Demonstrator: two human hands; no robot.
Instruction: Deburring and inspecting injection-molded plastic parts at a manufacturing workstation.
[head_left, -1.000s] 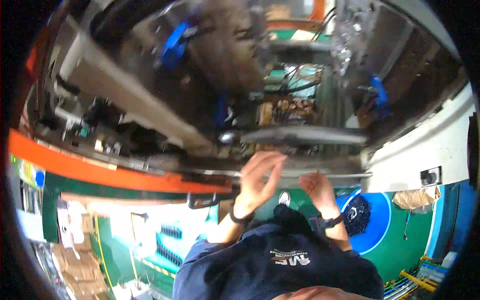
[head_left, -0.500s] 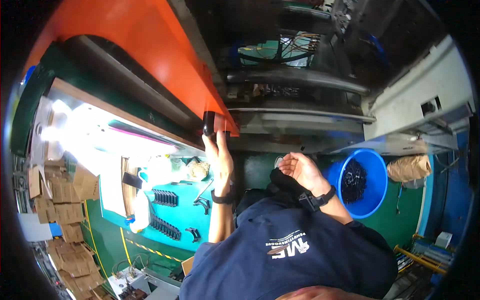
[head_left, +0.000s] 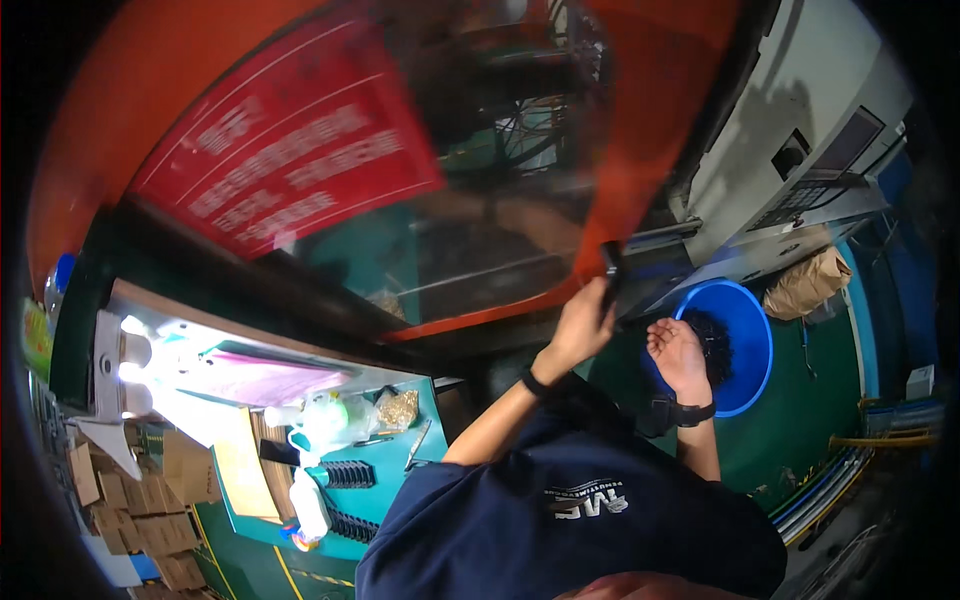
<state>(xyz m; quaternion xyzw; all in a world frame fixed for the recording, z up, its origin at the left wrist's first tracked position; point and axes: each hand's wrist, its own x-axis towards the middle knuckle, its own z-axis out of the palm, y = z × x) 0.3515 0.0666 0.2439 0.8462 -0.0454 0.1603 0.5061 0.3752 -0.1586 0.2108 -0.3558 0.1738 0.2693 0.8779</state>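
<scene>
Door handle (head_left: 611, 268) gripped, left hand (head_left: 583, 325); green floor (head_left: 800, 430).

The orange door (head_left: 650, 110) looks like painted metal, smooth with a slight sheen, and its window pane (head_left: 480, 200) is glossy and see-through, catching reflections. The black handle (head_left: 610, 268), gripped by the left hand (head_left: 583, 325), looks like matt plastic. The blue tub (head_left: 752, 345) beside the right hand (head_left: 680, 355) is smooth, glossy plastic. The brown bag (head_left: 805, 283) is crumpled matt paper. The green counter (head_left: 385, 490) looks smooth and painted. The dark shirt (head_left: 570, 520) is matt cloth.
</scene>
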